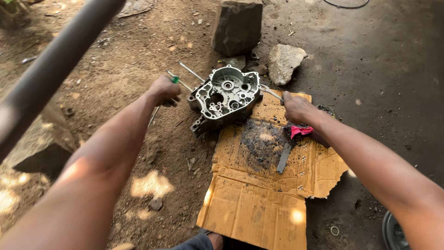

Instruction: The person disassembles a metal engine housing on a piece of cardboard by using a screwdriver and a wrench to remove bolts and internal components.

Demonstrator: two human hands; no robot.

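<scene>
A silver metal engine case half (225,96) lies on the dirt at the upper edge of a stained cardboard sheet (259,185). My left hand (163,90) is closed around a tool with a green handle (175,79), just left of the case. My right hand (298,109) grips a thin metal tool (272,93) whose tip touches the case's right rim. Two metal rods (190,72) stick out from the case's upper left side.
A dark square stone block (237,25) and a pale rock (284,61) sit behind the case. A flat dark file (284,157) and a pink rag (300,131) lie on the cardboard. A thick dark pipe (51,69) crosses the upper left.
</scene>
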